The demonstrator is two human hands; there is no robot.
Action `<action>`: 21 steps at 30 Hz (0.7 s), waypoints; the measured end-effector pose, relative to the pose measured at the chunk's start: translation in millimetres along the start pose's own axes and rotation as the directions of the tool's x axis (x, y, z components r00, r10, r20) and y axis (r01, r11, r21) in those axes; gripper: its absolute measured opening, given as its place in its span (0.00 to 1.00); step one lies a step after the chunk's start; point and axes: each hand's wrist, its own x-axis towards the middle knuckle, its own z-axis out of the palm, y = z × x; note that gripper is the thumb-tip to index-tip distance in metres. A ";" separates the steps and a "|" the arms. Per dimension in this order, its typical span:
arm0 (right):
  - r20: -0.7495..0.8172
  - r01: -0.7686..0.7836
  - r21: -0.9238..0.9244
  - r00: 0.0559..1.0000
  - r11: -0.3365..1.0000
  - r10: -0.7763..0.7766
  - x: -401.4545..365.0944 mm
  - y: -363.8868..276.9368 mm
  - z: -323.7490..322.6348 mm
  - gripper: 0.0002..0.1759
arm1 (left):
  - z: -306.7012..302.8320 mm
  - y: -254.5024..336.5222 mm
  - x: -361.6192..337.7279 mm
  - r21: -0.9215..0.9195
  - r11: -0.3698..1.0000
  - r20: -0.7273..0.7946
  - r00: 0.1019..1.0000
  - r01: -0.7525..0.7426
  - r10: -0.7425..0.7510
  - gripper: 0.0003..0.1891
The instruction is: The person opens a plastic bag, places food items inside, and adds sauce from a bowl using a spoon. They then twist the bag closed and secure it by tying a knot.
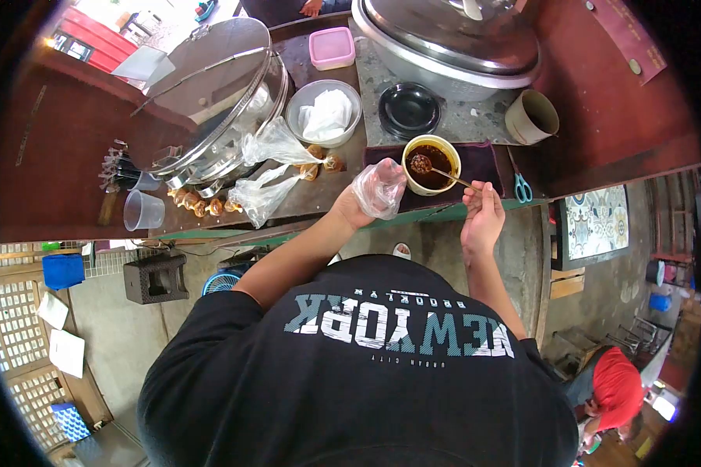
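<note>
The right hand's fingers pinch the end of a long spoon, with its scoop inside the rim of a pale tub of dark sauce, on a dark cloth by the front edge of the counter. The left hand's fingers curl around a clear bag, just beside the tub. Farther out, blue scissors lie by that edge on one side, and knotted bags of brown food on the other.

Sauce tub: open from above, crossed rightward by spoon
Tub's left: crowded by clear bag
Far side: hemmed by black plates
Scissors: room tubward over dark cloth
</note>
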 end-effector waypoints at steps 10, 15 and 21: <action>0.637 0.637 -0.476 0.725 0.606 -0.263 -39.0 -11.0 28.8 0.08 | -11.7 -2.8 5.0 0.252 0.962 0.022 0.995 -0.102 0.100 0.11; 0.883 0.917 -0.263 0.354 0.302 -0.307 -47.5 -19.9 33.7 0.08 | -25.1 2.2 11.0 0.251 0.966 0.056 0.997 -0.060 0.047 0.11; 0.828 0.886 -0.320 0.434 0.336 -0.355 -46.7 -21.6 30.7 0.06 | -35.7 -0.2 14.3 0.259 0.962 0.035 0.997 -0.080 0.073 0.12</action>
